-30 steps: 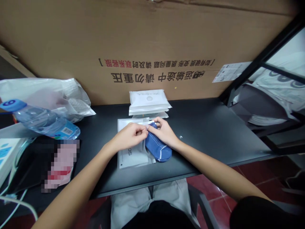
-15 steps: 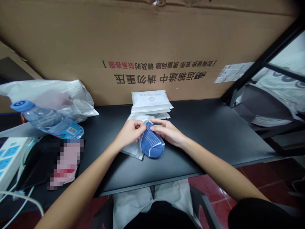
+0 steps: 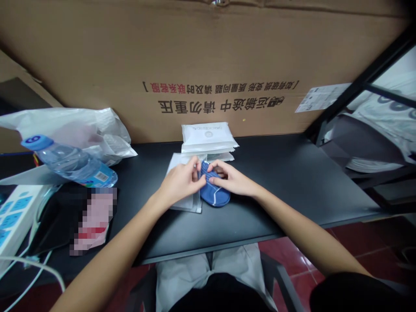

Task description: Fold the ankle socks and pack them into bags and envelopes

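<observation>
A folded blue sock [image 3: 216,197] with white lines lies near the front of the black desk, its toe end towards me. My right hand [image 3: 232,178] holds it from the right, thumb on top and fingers curled round the upper part. At its left edge is my left hand [image 3: 182,180], fingers bent and thumb against the sock. Beneath the left hand lies a flat translucent zip bag [image 3: 187,204], partly covered by the hand. Just behind both hands sits a stack of white packets [image 3: 209,135] in clear bags.
A large cardboard box [image 3: 208,52] walls off the back of the desk [image 3: 279,173]. To the left are a water bottle [image 3: 73,161] on its side, a white plastic bag [image 3: 107,125], a power strip [image 3: 14,216] and cables. A black metal frame [image 3: 341,91] stands on the right.
The sock has shifted slightly right and away from me. My left thumb has moved down its left edge, and my right fingers have curled in round it. The view has shifted a little.
</observation>
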A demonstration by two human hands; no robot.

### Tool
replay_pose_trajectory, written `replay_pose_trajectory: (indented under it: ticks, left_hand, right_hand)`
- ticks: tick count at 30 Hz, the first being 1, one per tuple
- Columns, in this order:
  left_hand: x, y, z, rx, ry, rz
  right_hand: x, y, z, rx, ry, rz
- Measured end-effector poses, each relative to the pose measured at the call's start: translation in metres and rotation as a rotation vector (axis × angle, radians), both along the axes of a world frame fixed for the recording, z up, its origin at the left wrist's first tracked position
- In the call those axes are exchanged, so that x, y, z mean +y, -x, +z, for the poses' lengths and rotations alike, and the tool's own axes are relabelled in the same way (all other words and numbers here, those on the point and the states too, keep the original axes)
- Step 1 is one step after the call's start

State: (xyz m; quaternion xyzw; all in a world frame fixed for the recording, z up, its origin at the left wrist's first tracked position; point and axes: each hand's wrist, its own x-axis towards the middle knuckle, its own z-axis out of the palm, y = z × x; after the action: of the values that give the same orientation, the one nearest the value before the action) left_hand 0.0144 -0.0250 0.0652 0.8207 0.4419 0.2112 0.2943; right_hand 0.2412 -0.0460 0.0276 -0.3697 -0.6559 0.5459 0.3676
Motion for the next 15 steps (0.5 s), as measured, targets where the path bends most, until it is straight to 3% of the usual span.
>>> replay_pose_trajectory:
  ticks: [4, 9, 11, 15]
  left_hand:
    - [-0.012, 0.003, 0.011, 0.313, -0.127, -0.18]
    - [-0.016, 0.006, 0.01, 0.456, -0.096, -0.318]
    - [-0.016, 0.006, 0.011, 0.461, -0.094, -0.356]
    - [-0.016, 0.005, 0.017, 0.374, -0.09, -0.46]
  right_hand:
    - [0.008, 0.006, -0.01, -0.013, -0.127, -0.179]
    - [0.01, 0.01, -0.016, 0.005, -0.088, -0.343]
    - [0.009, 0.008, -0.012, 0.034, -0.015, -0.288]
    - [0.007, 0.001, -0.003, 0.042, 0.165, -0.027]
